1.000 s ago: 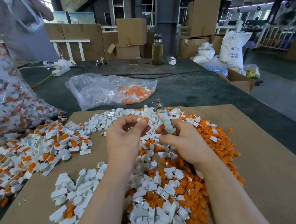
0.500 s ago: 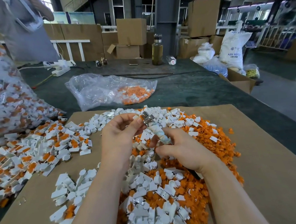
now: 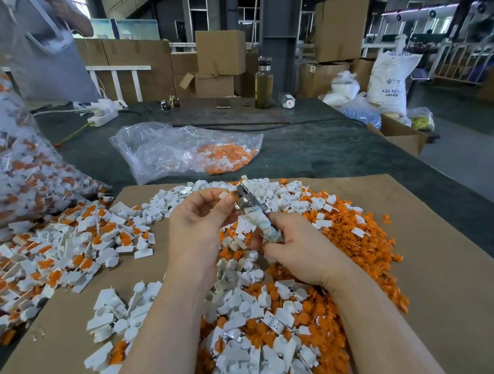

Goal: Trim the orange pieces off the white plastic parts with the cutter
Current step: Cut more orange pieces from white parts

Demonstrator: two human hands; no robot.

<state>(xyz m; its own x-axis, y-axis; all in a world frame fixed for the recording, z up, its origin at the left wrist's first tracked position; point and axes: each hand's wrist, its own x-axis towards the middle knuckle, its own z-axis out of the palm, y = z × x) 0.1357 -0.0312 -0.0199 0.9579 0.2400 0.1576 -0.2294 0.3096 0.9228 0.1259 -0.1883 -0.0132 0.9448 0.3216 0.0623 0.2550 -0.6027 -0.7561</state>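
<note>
Step in hand: trimming one part. Left hand (image 3: 197,227) pinches a small white part (image 3: 224,194) at frame centre; just at its 3 o'clock, the cutter (image 3: 251,208) head meets it. Right hand (image 3: 299,251) grips the wrapped handle. Cutter's long axis runs 11 to 5 o'clock, head toward 11. Next: likely squeeze to shear.

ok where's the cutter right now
Head view, centre: the cutter is in the right hand, its metal head at the left hand fingertips, above the pile of parts.
</note>
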